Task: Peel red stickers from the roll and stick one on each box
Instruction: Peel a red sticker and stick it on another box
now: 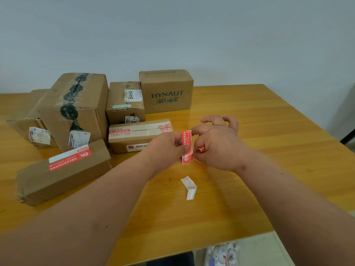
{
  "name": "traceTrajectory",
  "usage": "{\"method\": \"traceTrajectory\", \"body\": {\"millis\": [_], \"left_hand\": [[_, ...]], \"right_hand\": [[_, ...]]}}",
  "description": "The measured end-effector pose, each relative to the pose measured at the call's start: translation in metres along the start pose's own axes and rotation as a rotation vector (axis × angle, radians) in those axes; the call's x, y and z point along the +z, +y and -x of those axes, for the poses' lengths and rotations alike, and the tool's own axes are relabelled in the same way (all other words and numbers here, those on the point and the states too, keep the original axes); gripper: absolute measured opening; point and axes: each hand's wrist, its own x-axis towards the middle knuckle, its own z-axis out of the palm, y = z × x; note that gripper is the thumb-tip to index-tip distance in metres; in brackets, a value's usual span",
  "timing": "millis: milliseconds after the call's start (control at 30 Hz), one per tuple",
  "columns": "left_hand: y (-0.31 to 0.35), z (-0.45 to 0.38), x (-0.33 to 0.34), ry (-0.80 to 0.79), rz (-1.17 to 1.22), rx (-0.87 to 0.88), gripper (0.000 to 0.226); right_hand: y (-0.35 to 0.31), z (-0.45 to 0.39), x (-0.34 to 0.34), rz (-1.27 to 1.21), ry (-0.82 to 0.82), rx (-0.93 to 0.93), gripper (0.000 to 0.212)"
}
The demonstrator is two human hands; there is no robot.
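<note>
Above the middle of the table, my left hand (169, 145) pinches a red sticker (187, 146) that hangs upright between both hands. My right hand (217, 144) pinches its lower edge, where a scrap of red roll (201, 149) shows under the fingers. The nearest cardboard box (63, 181) at the left bears a red sticker (70, 160) on top. A flat box (134, 139) lies just behind my left hand. Further back stand a tall box with green tape (80, 116), a small box (124, 110) and a HYNAUT box (167, 93).
A white strip of backing paper (190, 187) lies on the wooden table (249, 179) in front of my hands. Another box (28, 127) sits at the far left. A heap of paper scraps (222, 254) lies on the floor beyond the table's near edge.
</note>
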Motion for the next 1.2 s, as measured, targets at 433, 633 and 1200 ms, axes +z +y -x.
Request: {"method": "traceTrajectory", "body": {"millis": [433, 633, 1200], "left_hand": [[-0.006, -0.007, 0.000, 0.075, 0.074, -0.092, 0.005], [-0.007, -0.009, -0.001, 0.121, 0.088, -0.087, 0.006], [-0.012, 0.007, -0.024, -0.004, 0.204, -0.117, 0.009]], "right_hand": [[0.002, 0.005, 0.001, -0.030, 0.003, -0.007, 0.007], [0.002, 0.006, 0.000, -0.051, 0.009, -0.011, 0.007], [-0.011, 0.000, -0.014, -0.156, 0.148, 0.133, 0.031]]}}
